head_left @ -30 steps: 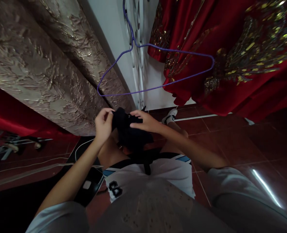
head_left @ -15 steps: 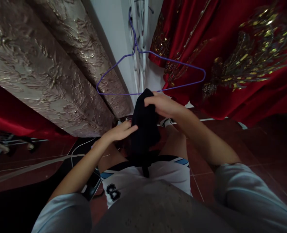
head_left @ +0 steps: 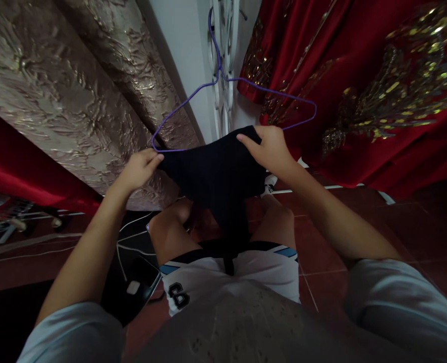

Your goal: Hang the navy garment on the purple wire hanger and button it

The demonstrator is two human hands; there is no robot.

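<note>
A dark navy cloth garment (head_left: 212, 169) is stretched between my two hands in front of the purple hanger (head_left: 197, 91). My left hand (head_left: 138, 169) pinches its upper left corner, close to the hanger's left end. On the other side, my right hand (head_left: 271, 146) grips the upper right part, thumb laid over the fabric. The garment covers most of the hanger's bottom bar and hangs down between my knees. Its exact kind is hard to make out in the dim light. The hanger's hook is up by a white metal frame (head_left: 221, 60).
Textured beige curtain-like fabric (head_left: 68, 101) hangs on the left. Red cloth with gold sequins (head_left: 359, 75) hangs on the right. By my left leg a phone (head_left: 148, 272), a small white object (head_left: 133, 287) and white cables lie on a black surface. The floor (head_left: 322, 247) has red tiles.
My hands have moved apart, the left one outward and up to the hanger's left end. The garment, bunched before, is now spread wide across the hanger's bottom bar.
</note>
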